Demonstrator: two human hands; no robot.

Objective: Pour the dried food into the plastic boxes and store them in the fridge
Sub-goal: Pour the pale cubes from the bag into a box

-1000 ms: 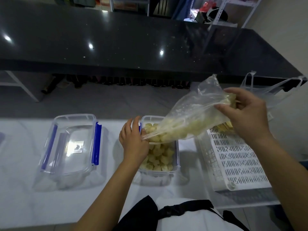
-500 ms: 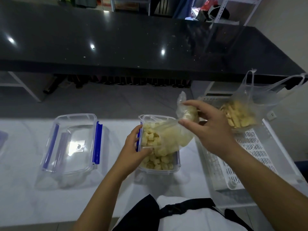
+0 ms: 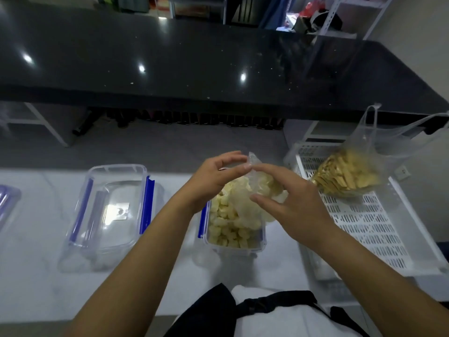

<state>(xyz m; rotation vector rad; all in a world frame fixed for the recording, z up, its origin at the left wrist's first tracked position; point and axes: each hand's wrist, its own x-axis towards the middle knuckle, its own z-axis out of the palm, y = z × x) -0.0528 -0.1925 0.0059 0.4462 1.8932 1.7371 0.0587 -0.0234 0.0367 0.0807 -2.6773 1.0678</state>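
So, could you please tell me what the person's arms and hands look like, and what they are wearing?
Both forearms are bare, with no sleeves, gloves, watch or rings visible on the left hand or right hand. Lower down, a white top with black straps shows.

A home kitchen: black stone counter [image 3: 194,57], white worktop [image 3: 36,276], plastic food boxes [image 3: 107,210].

- Clear plastic box [image 3: 234,235] with blue clips, upright on the white counter, filled with pale yellow dried food pieces [image 3: 226,223].
- Crumpled clear plastic bag [image 3: 258,188], held above the box's far end, a few pieces inside.
- Second clear plastic box [image 3: 110,212], to the left.
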